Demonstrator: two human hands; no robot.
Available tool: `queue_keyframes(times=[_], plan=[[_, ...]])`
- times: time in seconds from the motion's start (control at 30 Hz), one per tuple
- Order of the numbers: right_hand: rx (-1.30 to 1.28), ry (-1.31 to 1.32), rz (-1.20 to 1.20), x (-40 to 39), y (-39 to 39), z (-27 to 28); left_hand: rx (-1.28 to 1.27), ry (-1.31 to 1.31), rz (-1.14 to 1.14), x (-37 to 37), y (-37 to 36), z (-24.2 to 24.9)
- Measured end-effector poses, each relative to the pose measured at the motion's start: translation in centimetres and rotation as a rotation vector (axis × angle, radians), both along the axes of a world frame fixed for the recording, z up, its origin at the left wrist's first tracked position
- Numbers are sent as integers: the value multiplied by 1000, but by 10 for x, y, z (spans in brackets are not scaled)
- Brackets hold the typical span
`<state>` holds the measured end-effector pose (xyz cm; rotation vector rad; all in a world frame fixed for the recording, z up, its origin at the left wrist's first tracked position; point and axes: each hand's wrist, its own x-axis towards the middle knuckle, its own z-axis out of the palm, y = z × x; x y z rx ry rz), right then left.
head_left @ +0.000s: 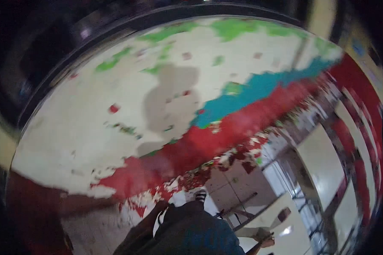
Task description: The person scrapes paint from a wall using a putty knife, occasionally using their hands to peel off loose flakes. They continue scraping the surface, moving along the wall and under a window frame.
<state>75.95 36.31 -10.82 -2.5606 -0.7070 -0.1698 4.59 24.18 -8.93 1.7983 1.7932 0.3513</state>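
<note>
The view is tilted and blurred, looking down at a floor (115,127) with worn white, red, teal and green paint. My own body in dark clothing (191,233) fills the bottom centre, with a black-and-white shoe (200,195) just ahead of it. My right hand (264,237) shows at the bottom, by my side, next to a thin dark rod (253,248); the blur hides whether the fingers hold it. My left hand is out of view. A grey shadow of a person (170,102) lies on the white paint.
A thin metal frame (242,206) stands on the floor right of my foot. White panels or tabletops with dark metal legs (323,165) run along the right side. Red and white stripes (361,127) edge the far right.
</note>
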Motion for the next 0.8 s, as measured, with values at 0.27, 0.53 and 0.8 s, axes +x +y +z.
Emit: queue_keyframes(times=[0.27, 0.53, 0.8], plan=[[32, -398, 413, 3, 119, 51, -285, -604, 693, -13, -16, 34], [87, -292, 681, -22, 132, 0, -427, -635, 1205, 66, -148, 52], [93, -158, 816, -65, 85, 83, -590, -838, 1364, 168, -343, 40]])
